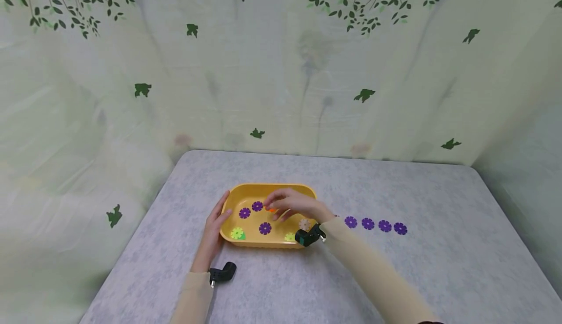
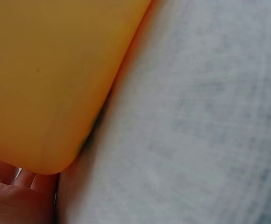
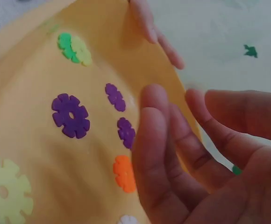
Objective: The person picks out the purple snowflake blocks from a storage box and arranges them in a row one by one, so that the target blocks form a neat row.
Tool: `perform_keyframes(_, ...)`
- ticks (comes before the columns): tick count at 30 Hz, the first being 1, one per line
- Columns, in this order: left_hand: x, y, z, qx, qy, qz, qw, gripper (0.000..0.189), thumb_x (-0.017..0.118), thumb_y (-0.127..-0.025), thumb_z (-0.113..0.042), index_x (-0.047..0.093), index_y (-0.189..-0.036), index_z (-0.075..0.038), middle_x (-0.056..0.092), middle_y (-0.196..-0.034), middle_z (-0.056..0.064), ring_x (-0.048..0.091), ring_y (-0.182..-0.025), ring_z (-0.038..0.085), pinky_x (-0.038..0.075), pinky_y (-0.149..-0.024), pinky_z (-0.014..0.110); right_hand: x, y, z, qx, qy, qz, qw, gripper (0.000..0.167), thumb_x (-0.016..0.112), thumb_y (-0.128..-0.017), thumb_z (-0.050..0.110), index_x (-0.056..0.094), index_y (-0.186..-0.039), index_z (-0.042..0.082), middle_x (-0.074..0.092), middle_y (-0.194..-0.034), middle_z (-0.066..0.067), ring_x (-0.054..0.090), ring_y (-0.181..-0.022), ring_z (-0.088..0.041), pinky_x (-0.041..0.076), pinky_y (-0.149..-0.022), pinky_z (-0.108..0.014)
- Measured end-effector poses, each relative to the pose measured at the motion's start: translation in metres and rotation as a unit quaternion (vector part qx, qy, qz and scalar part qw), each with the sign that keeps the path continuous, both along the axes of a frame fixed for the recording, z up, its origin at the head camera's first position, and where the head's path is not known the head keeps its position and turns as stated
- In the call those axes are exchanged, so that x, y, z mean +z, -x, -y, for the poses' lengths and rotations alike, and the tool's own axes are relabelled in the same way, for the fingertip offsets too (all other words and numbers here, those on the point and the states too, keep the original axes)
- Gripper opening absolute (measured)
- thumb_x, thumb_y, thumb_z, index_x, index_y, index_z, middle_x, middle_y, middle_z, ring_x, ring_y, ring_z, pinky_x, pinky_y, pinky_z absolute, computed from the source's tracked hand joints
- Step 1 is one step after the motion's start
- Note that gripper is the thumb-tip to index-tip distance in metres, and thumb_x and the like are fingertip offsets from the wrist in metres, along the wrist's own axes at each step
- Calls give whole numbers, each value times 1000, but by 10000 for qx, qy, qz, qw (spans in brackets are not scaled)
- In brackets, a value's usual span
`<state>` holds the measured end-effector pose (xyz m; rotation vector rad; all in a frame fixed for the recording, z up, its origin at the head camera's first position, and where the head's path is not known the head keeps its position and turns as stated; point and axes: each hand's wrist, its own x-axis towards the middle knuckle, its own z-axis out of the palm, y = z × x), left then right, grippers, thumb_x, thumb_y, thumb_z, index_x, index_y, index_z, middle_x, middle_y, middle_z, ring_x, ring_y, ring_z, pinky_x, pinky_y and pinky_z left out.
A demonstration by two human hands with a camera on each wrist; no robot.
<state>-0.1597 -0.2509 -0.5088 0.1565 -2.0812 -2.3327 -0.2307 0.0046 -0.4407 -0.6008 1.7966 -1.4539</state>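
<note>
A yellow tray (image 1: 252, 242) stands on the table. At its left end my left hand (image 1: 213, 226) grips the rim, thumb over the edge and fingers along the outside. My right hand (image 1: 296, 204) hovers over the tray with loosely bent fingers, and nothing shows between them in the right wrist view. Notched plastic discs lie inside: a purple disc (image 3: 70, 115), two more purple ones farther back, and an orange disc (image 3: 124, 173) beside my right fingers. A yellow disc (image 3: 7, 190) and a green disc (image 3: 67, 47) partly under another yellow one lie there too.
Right of the tray, several purple discs (image 1: 368, 223) form a row on the grey table (image 1: 439, 265), its left end hidden by my right arm. A pale disc (image 1: 304, 224) lies at the tray's right end. Behind the table hangs a leaf-patterned curtain (image 1: 281, 70).
</note>
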Motion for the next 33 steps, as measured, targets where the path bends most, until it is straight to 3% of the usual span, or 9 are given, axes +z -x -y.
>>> perform_keyframes(6,1,-1,0,30,32,40,10000,53,49,-101,-22,32,-151,-24,26,-154,-11,17,-141,7,17,-115,30,-11,5,16,186,-419,382,9982,29,51,-98,12,58,-121,-5,61,-116,-20,67,-83,-28,57,-74,-36)
perform_keyframes(12,0,-1,1,50,61,39,10000,52,49,-101,-22,32,-151,-24,25,-155,-10,17,-142,8,18,-115,31,-17,6,24,413,-731,898,9924,28,52,-98,12,60,-121,-2,65,-110,-15,69,-83,-33,57,-71,-35)
perform_keyframes(18,0,-1,0,58,117,49,9999,53,49,-101,-24,32,-151,-24,25,-155,-9,17,-142,8,17,-115,31,-17,5,30,630,-834,1048,9890,29,48,-100,9,58,-124,-4,63,-113,-15,67,-90,-38,57,-75,-38)
perform_keyframes(26,2,-1,-1,67,48,97,9999,52,49,-101,-23,32,-151,-25,25,-154,-11,16,-141,7,17,-115,30,-17,4,33,420,-1235,862,9877,24,48,-98,4,62,-115,-5,64,-104,-11,67,-78,-27,56,-77,-36)
perform_keyframes(31,17,-6,-5,7,-21,163,9999,53,46,-102,-16,30,-152,-19,22,-156,-6,14,-143,10,16,-115,31,-17,2,33,351,-1374,657,9877,20,49,-95,0,62,-109,-5,62,-92,-11,64,-69,-21,57,-72,-33)
perform_keyframes(33,16,-6,-5,16,-5,125,9999,53,47,-102,-16,30,-152,-19,23,-156,-6,15,-142,10,16,-115,31,-17,2,33,358,-1412,574,9877,18,49,-95,-1,62,-107,-6,61,-87,-12,62,-67,-21,58,-69,-33)
